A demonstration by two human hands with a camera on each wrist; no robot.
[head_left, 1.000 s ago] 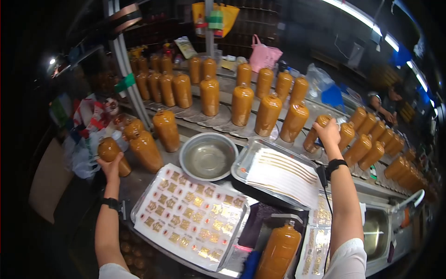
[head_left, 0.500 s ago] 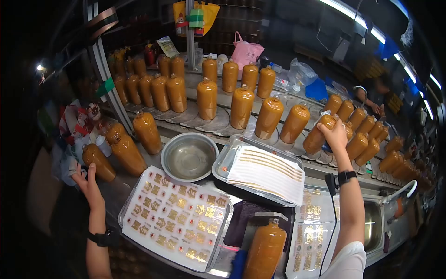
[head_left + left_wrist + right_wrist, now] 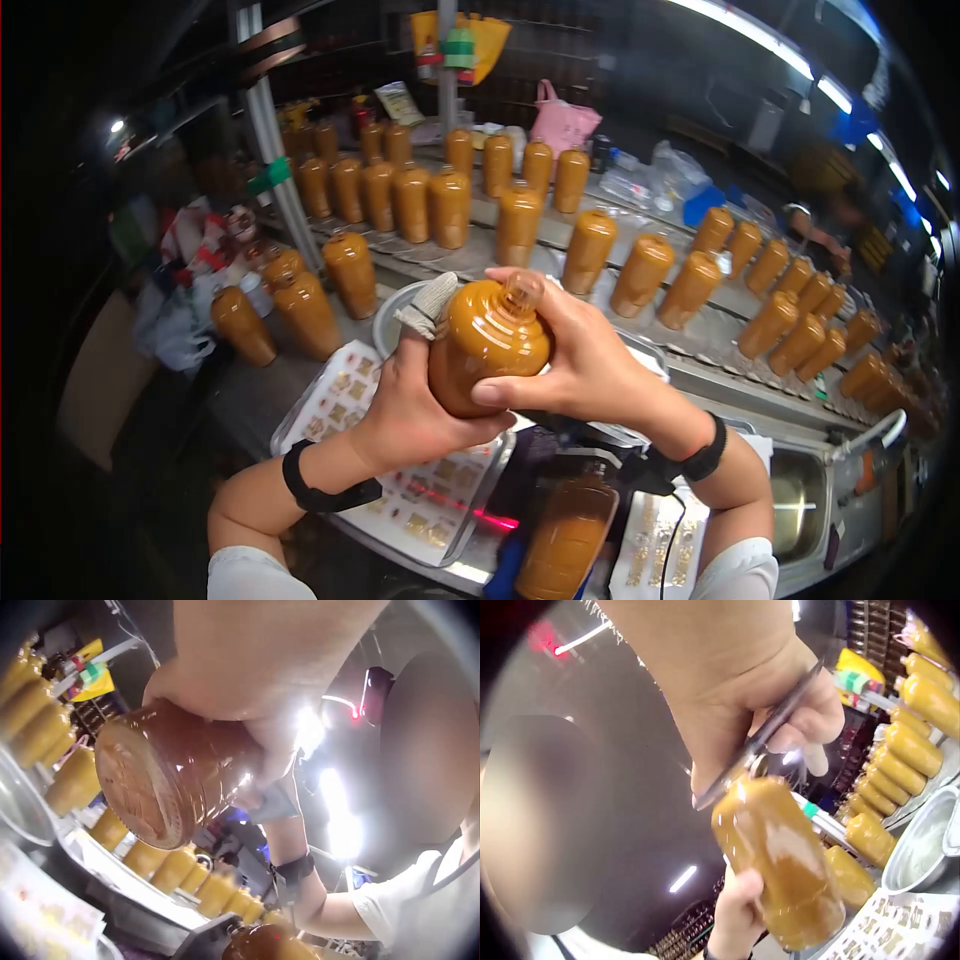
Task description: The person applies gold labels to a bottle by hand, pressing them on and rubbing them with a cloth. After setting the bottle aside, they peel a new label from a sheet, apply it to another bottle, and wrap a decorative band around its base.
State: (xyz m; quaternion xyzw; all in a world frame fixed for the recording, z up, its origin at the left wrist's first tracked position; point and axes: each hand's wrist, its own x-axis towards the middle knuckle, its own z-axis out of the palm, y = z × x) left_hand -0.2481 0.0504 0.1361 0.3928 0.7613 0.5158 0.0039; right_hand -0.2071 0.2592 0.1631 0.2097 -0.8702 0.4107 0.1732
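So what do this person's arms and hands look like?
Short white sleeves on both arms, and black wristbands, each with a dark device attached. A thin black cable runs down near the right one. The left hand has a pale, knitted-looking cover at the fingers; the right hand shows no glove.

Left hand (image 3: 240, 682) around brown bottle (image 3: 214, 761), its round base (image 3: 139, 784) visible

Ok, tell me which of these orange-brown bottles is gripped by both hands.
The bottle between the left hand and the right hand, in front of the metal bowl. Neither hand touches any of the other bottles.
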